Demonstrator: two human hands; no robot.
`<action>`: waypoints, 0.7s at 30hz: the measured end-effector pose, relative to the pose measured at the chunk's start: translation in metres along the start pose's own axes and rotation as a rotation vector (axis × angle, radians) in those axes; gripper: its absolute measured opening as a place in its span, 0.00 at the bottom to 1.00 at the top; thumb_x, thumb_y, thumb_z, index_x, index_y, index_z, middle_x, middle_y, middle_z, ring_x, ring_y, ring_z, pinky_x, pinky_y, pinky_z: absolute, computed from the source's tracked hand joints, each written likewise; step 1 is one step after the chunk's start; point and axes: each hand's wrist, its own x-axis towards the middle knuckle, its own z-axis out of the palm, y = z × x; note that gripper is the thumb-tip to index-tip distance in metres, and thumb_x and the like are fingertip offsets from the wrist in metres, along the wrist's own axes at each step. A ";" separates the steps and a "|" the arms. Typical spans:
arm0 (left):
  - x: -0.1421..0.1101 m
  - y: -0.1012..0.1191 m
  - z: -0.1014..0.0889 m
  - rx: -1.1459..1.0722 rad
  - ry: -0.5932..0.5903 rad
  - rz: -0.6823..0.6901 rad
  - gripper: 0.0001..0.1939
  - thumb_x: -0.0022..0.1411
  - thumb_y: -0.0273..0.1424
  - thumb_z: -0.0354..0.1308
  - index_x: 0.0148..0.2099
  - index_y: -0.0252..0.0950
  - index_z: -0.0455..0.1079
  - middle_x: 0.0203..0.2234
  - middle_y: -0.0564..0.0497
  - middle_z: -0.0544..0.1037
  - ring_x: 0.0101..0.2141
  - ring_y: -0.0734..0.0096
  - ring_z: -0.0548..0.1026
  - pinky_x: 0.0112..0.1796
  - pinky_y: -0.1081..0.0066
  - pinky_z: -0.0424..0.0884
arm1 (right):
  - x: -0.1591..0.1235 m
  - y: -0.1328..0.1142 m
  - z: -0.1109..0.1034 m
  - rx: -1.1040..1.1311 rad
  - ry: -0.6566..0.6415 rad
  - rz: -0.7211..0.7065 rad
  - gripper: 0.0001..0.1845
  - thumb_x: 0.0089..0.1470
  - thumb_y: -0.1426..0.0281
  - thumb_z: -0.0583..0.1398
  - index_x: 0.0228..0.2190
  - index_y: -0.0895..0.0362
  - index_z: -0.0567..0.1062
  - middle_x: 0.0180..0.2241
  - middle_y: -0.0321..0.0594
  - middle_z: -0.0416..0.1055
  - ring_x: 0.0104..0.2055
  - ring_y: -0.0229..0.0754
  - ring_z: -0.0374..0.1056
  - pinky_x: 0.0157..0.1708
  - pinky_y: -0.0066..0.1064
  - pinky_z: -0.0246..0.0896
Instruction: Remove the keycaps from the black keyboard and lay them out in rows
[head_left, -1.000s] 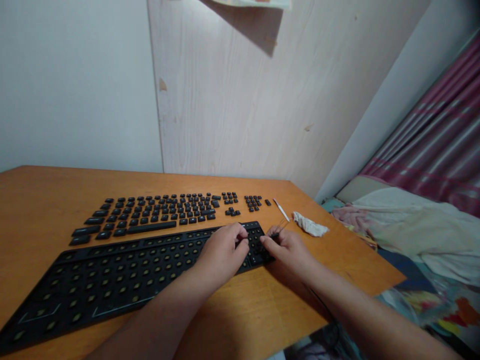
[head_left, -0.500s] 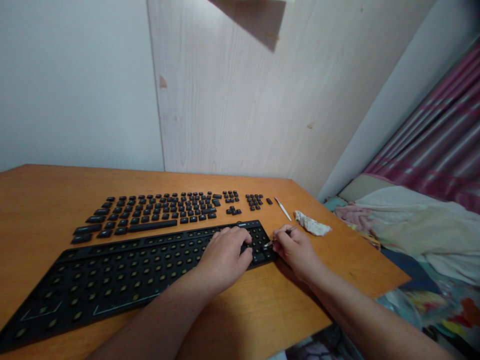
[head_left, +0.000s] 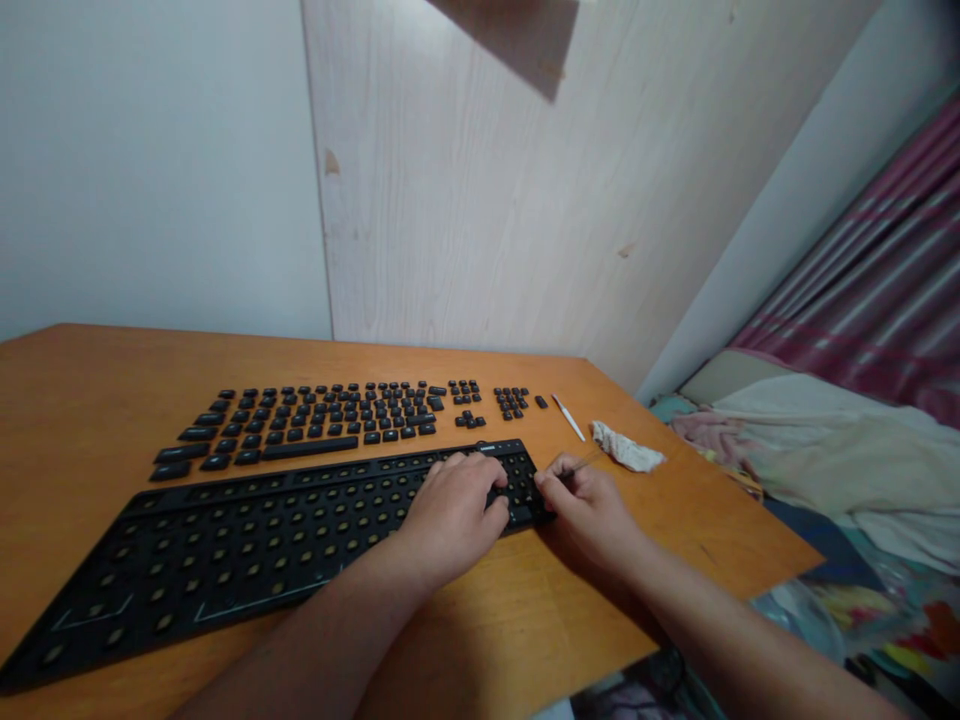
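Note:
A black keyboard (head_left: 247, 545) with its keycaps off lies across the desk, round yellowish spots showing at the bare key positions. My left hand (head_left: 456, 510) rests on its right part with curled fingers, thumb and forefinger bracing the board around a dark gap. What lies beneath the palm is hidden. Beside the keyboard's right end, my right hand (head_left: 581, 500) is closed on a thin metal tool (head_left: 586, 461), whose slender end sticks out behind the fingers. Its other end is hidden by the fingertips. Removed black keycaps (head_left: 311, 450) lie in keyboard order behind the board.
A white pen-like stick (head_left: 570, 418) and a crumpled white tissue (head_left: 628, 448) lie to the right of the keycaps. A single keycap (head_left: 541, 402) sits near the stick. Behind the wooden desk (head_left: 517, 620) rises a wall; bedding (head_left: 832, 430) is heaped at the right.
My right hand has turned the thin tool, so its tip no longer shows over the number pad and more of its rear end sticks out. My left hand stays in place.

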 end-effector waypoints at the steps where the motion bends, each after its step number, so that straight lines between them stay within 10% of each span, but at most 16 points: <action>1: 0.000 0.000 0.000 0.002 0.000 0.001 0.07 0.58 0.28 0.55 0.40 0.40 0.71 0.38 0.48 0.76 0.42 0.58 0.71 0.42 0.62 0.66 | -0.001 0.000 0.001 -0.030 -0.003 -0.015 0.15 0.58 0.60 0.58 0.24 0.55 0.67 0.22 0.33 0.64 0.25 0.38 0.59 0.27 0.30 0.54; 13: -0.001 0.002 0.000 0.014 0.012 0.022 0.06 0.58 0.28 0.55 0.38 0.40 0.71 0.37 0.47 0.76 0.41 0.57 0.71 0.42 0.61 0.65 | -0.002 0.003 0.004 -0.218 0.070 -0.131 0.08 0.57 0.64 0.58 0.29 0.54 0.67 0.23 0.34 0.63 0.24 0.39 0.59 0.25 0.32 0.53; 21: -0.001 0.002 -0.001 0.012 0.008 0.027 0.06 0.58 0.27 0.55 0.38 0.40 0.71 0.37 0.48 0.76 0.41 0.58 0.71 0.42 0.62 0.65 | 0.005 0.008 0.003 0.072 0.206 0.032 0.11 0.54 0.61 0.60 0.32 0.53 0.64 0.23 0.33 0.64 0.25 0.40 0.61 0.26 0.32 0.57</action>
